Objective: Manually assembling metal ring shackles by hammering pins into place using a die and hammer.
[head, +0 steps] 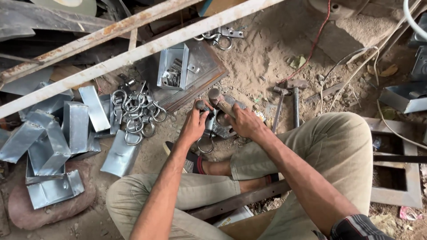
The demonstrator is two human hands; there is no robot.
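the left hand [194, 124] is pinching a metal punch [201, 106] upright; the right hand [243, 121] is gripping a hammer [219, 100] beside a pile of ring latches [135, 111]

Rough metalworking workshop, floor-level. Shown by dirt floor [275, 49], folded sheet-metal pieces [53, 138] heaped at left, pile of ring fittings [138, 113] at centre-left, hammers [289, 95] laid right of centre, rusty bars [111, 31] across top.

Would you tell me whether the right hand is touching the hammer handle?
Touching. The head view shows the right hand wrapped around the wooden handle of the hammer, its fingers closed on it with no gap.
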